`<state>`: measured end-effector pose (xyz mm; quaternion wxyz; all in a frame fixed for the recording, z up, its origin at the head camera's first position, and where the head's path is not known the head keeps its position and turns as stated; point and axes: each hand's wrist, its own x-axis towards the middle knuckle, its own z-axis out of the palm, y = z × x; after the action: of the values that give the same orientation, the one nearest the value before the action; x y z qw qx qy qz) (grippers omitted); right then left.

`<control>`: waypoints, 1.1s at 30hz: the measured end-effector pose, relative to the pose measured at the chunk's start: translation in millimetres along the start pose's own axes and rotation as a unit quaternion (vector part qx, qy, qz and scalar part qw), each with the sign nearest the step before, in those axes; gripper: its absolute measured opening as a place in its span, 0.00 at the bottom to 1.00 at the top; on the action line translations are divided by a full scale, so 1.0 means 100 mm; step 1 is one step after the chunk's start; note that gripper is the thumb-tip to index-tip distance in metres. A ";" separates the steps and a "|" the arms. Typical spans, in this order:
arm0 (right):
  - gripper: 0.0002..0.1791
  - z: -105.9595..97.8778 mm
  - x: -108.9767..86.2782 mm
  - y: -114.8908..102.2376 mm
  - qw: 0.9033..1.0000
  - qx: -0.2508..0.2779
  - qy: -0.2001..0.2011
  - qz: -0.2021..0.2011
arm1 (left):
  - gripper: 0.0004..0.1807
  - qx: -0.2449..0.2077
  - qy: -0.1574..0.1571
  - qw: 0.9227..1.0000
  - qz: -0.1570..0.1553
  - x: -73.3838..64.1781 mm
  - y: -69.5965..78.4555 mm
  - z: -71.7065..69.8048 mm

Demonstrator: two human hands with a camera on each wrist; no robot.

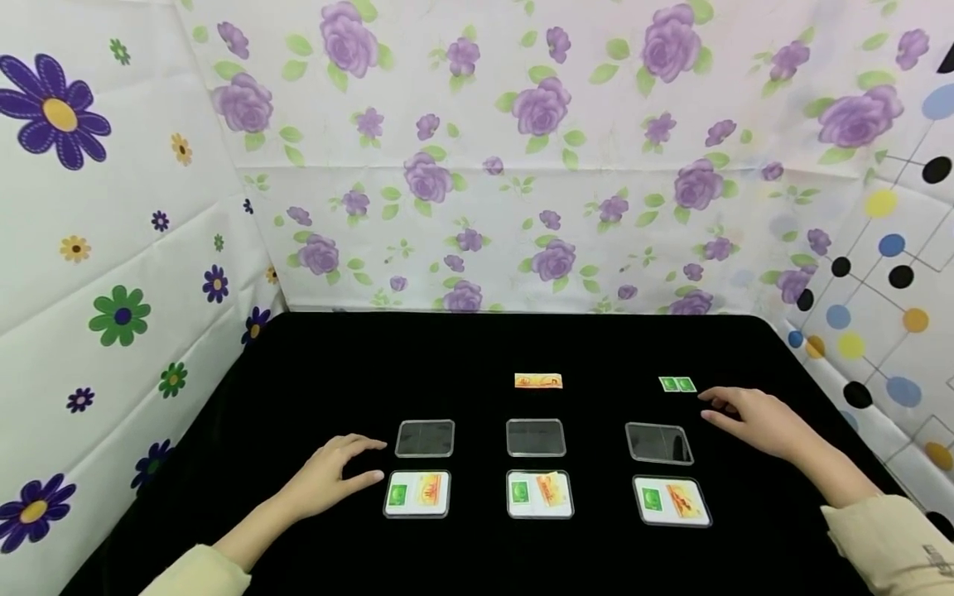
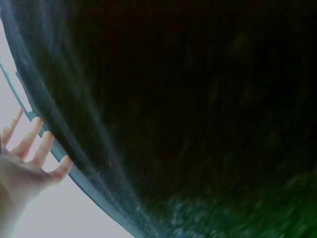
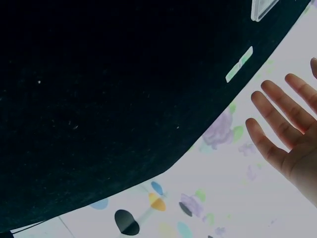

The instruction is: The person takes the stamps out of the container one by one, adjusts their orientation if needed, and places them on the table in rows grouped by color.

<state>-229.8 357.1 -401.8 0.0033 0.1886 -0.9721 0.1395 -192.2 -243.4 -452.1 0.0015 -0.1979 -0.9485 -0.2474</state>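
Observation:
Beside the left transparent lid [image 1: 425,439] and the left case [image 1: 417,494], my left hand [image 1: 334,473] reaches in with fingers extended, holding nothing. My right hand [image 1: 760,418] has its fingertips near a joined pair of green stamps [image 1: 677,384], and nothing is in its grasp. The right wrist view shows that hand [image 3: 292,131] with spread fingers, apart from the green stamps [image 3: 239,64]. Each case has a white insert bearing one green and one orange stamp; the others are the middle case [image 1: 540,494] and right case [image 1: 672,501]. Only dark cloth and fingers show in the left wrist view.
A middle lid [image 1: 536,438] and a right lid [image 1: 659,444] lie flat behind their cases. Farther back is an orange stamp strip [image 1: 538,381]. Black cloth [image 1: 358,364] covers the table, with flowered sheets [image 1: 462,240] behind and at the sides.

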 end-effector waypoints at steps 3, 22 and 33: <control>0.20 0.01 -0.02 -0.05 1.000 -0.002 0.000 -0.011 | 0.26 0.004 0.011 1.000 0.009 -0.03 0.03 0.04; 0.16 -0.03 0.12 -0.54 0.988 -0.006 0.021 -0.154 | 0.30 0.079 -0.009 0.996 0.032 -0.09 0.16 0.06; 0.15 0.23 0.17 -0.99 0.975 -0.041 0.009 -0.216 | 0.37 0.076 -0.028 0.996 0.034 -0.16 0.18 0.10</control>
<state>-207.6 256.4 -395.9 0.0496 0.3926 -0.9132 0.0973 -169.7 -230.4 -453.7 -0.0020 -0.2366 -0.9568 -0.1691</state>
